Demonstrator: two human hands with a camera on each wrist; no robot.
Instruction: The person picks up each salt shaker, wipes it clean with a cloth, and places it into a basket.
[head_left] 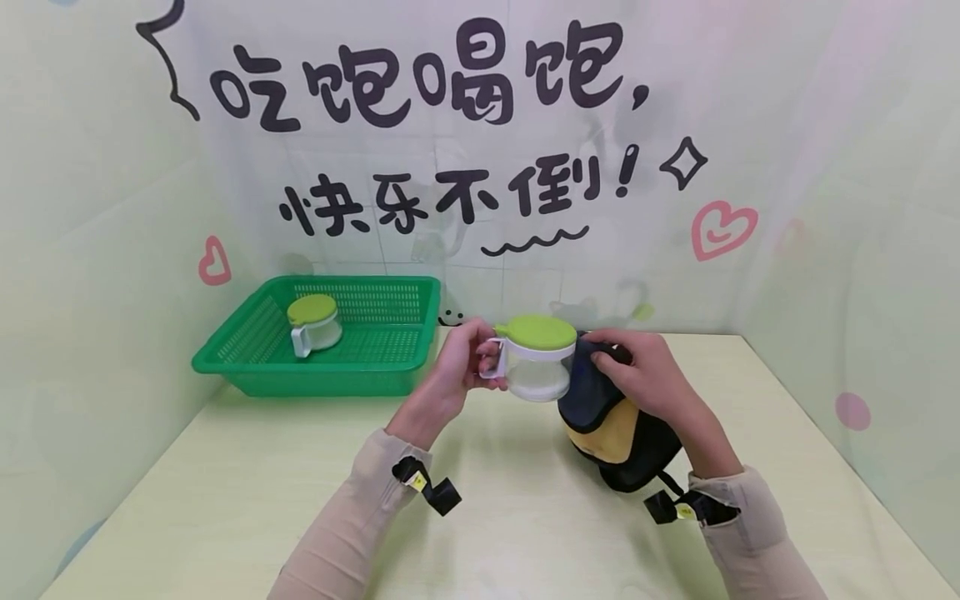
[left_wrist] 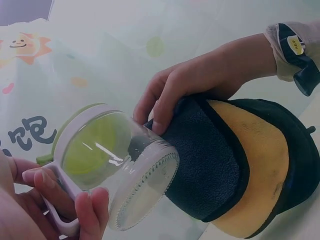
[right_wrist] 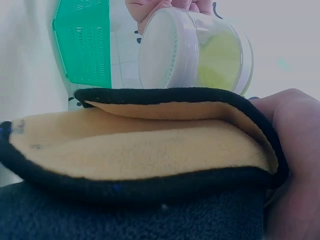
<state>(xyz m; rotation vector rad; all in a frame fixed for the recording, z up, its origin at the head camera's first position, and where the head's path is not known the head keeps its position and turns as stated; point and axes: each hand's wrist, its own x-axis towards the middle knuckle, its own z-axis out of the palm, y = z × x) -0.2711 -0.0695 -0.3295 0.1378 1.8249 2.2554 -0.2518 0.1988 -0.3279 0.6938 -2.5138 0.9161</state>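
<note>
A clear glass seasoning jar (head_left: 538, 371) with a green lid and white handle hangs above the table. My left hand (head_left: 456, 362) grips it by the handle, fingers curled through and around it, as the left wrist view shows. The jar is tilted in that view, its ribbed base toward the cloth. My right hand (head_left: 651, 372) pinches a folded fleece cloth (left_wrist: 210, 160), navy on one face and yellow on the other with black edging. The cloth's navy flap comes right up to the jar's side, and its lower part droops toward the table.
A green plastic basket (head_left: 322, 383) stands at the back left of the pale table (head_left: 225, 500). Inside it sits a similar jar (head_left: 321, 332) with a green lid and white handle. A printed curtain (head_left: 450, 150) hangs behind the table.
</note>
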